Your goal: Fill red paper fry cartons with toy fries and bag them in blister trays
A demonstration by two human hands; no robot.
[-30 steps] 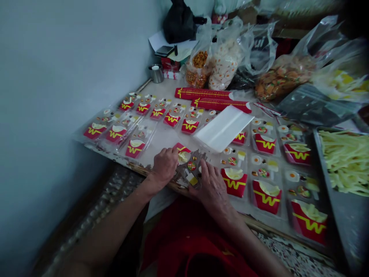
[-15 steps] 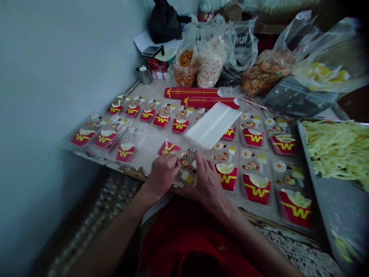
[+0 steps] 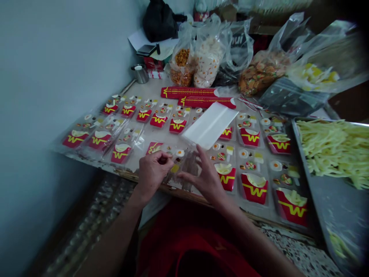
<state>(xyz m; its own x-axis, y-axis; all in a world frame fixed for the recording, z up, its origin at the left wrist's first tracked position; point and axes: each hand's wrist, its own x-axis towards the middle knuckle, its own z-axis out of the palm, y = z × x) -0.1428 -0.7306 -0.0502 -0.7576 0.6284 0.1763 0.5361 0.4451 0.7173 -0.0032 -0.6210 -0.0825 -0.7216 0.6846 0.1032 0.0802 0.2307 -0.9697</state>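
Note:
My left hand (image 3: 154, 173) is closed in a pinch on the near part of a clear plastic blister pack (image 3: 180, 152) at the table's front edge. This pack lies sideways, its red fries box with a yellow W (image 3: 154, 147) pointing left and its small toy food pieces partly hidden by my fingers. To the right, my right hand (image 3: 206, 175) hovers with thumb and fingers apart, holding nothing. Just beyond it lies a stack of white, glossy plastic sleeves (image 3: 211, 125). A filled blister pack (image 3: 226, 175) sits right beside that hand.
Filled packs stand in rows left and right. Two long stacks of red fries boxes (image 3: 188, 92) lie behind. A metal tray of toy fries (image 3: 331, 148) is at the right. Bags of small toy foods (image 3: 210, 61) line the back, and a wall (image 3: 57, 77) borders the left.
My left hand has moved left, drawing the blister pack with it. My right hand has come off the pack and its fingers have spread. The view has shifted slightly.

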